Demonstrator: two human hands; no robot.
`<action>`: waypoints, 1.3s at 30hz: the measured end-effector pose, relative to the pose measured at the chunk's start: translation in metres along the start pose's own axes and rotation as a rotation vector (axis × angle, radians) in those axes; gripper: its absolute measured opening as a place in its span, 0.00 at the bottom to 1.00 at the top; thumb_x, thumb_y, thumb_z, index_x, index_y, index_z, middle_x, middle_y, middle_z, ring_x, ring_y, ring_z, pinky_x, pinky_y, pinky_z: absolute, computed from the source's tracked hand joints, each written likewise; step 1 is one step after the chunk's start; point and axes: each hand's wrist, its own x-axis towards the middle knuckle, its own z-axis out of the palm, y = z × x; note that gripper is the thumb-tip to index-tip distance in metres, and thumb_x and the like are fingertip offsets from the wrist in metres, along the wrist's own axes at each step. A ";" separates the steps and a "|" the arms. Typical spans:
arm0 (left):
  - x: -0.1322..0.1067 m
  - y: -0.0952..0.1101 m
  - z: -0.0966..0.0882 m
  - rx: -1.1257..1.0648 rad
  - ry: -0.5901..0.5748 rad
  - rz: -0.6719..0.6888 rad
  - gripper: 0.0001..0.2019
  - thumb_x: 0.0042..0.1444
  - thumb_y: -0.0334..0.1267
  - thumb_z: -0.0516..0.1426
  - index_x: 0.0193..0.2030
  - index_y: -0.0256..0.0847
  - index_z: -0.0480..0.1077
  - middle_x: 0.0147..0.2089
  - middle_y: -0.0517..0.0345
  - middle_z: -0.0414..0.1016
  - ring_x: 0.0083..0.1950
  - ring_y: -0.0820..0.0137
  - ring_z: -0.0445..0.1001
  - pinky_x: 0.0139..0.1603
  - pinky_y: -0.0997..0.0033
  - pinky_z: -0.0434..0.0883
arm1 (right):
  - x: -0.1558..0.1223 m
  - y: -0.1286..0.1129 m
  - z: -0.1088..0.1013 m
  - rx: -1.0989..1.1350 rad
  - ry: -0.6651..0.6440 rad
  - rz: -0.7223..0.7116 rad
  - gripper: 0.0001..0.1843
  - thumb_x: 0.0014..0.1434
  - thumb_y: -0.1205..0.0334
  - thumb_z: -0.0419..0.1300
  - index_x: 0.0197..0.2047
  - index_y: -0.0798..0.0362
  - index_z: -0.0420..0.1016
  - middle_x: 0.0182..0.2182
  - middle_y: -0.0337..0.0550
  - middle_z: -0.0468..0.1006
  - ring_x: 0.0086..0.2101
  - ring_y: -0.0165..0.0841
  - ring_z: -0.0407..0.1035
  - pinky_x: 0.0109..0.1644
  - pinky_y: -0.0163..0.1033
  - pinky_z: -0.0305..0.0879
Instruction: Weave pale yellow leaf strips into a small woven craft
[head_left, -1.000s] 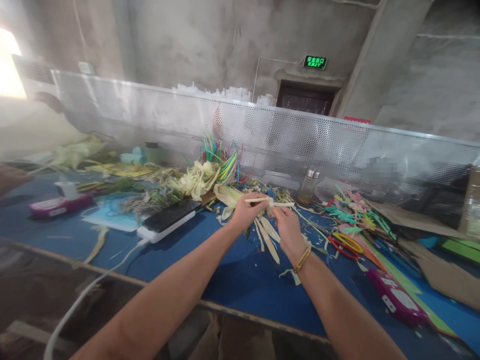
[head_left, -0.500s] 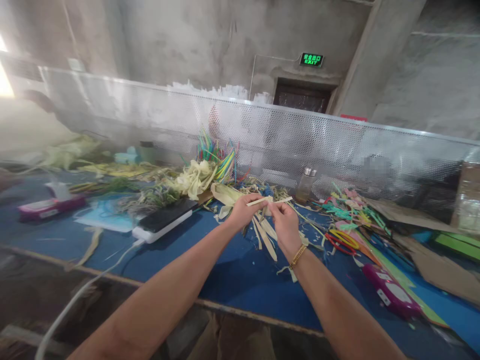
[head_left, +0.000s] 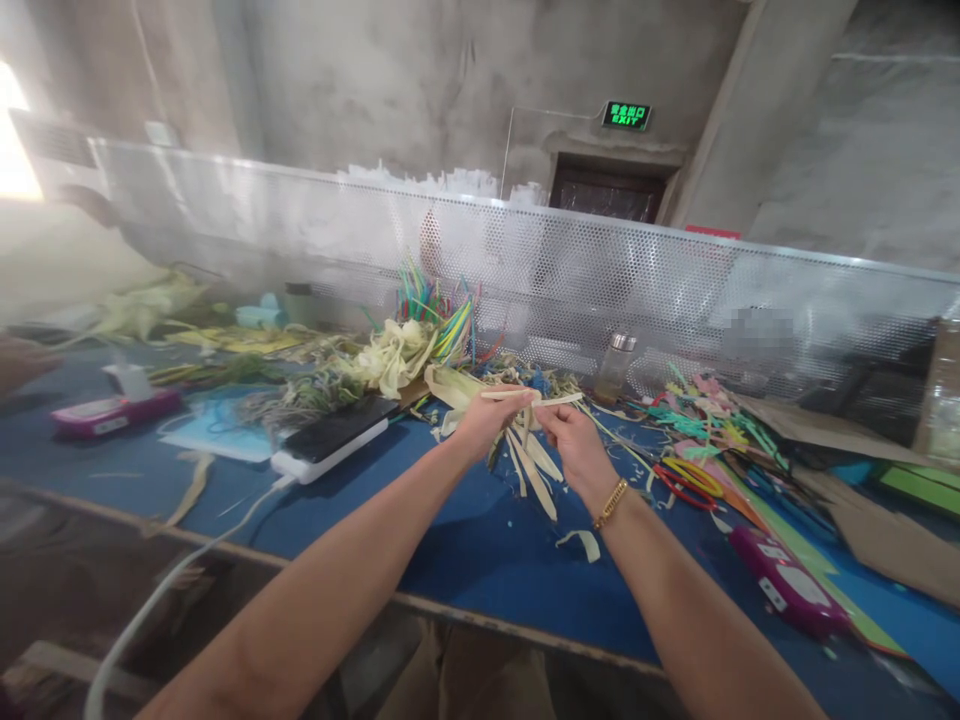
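Note:
Both of my hands meet above the blue table [head_left: 480, 560]. My left hand [head_left: 487, 420] is closed on a bundle of pale leaf strips [head_left: 529, 455] that hang down from it. My right hand [head_left: 574, 440], with a gold bracelet on the wrist, pinches one thin pale strip [head_left: 559, 400] that runs across between the two hands. Several more strips trail onto the table below the hands.
A phone on a white power bank [head_left: 330, 440] with a white cable lies at the left. A glass bottle [head_left: 615, 368], red and yellow scissors [head_left: 686, 482], coloured strips [head_left: 435, 310], a pink device [head_left: 787, 590] and a perforated metal screen [head_left: 600, 290] surround the hands.
The hands have stayed together in nearly the same spot. The strip between them has shifted a little and the camera has swung slightly.

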 end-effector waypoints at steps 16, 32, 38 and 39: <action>0.000 0.009 -0.002 0.164 0.079 0.101 0.16 0.45 0.50 0.62 0.26 0.35 0.72 0.17 0.64 0.60 0.22 0.76 0.55 0.24 0.73 0.53 | -0.002 0.006 0.003 -0.167 0.019 -0.141 0.14 0.46 0.50 0.64 0.25 0.53 0.73 0.22 0.36 0.70 0.25 0.28 0.60 0.31 0.35 0.57; -0.004 0.006 0.000 0.269 -0.174 -0.022 0.14 0.42 0.48 0.63 0.25 0.36 0.73 0.21 0.60 0.66 0.24 0.75 0.58 0.26 0.72 0.55 | 0.015 -0.018 -0.041 -0.606 0.175 -0.189 0.20 0.48 0.42 0.60 0.23 0.52 0.75 0.27 0.44 0.76 0.33 0.37 0.68 0.39 0.41 0.61; -0.011 0.009 0.002 0.197 -0.314 -0.148 0.15 0.40 0.46 0.64 0.19 0.37 0.69 0.16 0.64 0.58 0.19 0.78 0.51 0.22 0.72 0.48 | 0.019 -0.010 -0.042 -0.093 0.019 0.145 0.18 0.35 0.51 0.70 0.26 0.54 0.75 0.23 0.39 0.76 0.24 0.31 0.67 0.30 0.37 0.60; -0.011 0.011 0.001 0.187 -0.323 -0.171 0.15 0.40 0.46 0.65 0.19 0.37 0.69 0.15 0.64 0.59 0.19 0.78 0.52 0.22 0.72 0.48 | 0.020 -0.010 -0.041 -0.058 0.083 0.122 0.17 0.34 0.52 0.70 0.25 0.54 0.75 0.22 0.39 0.76 0.24 0.31 0.66 0.29 0.37 0.59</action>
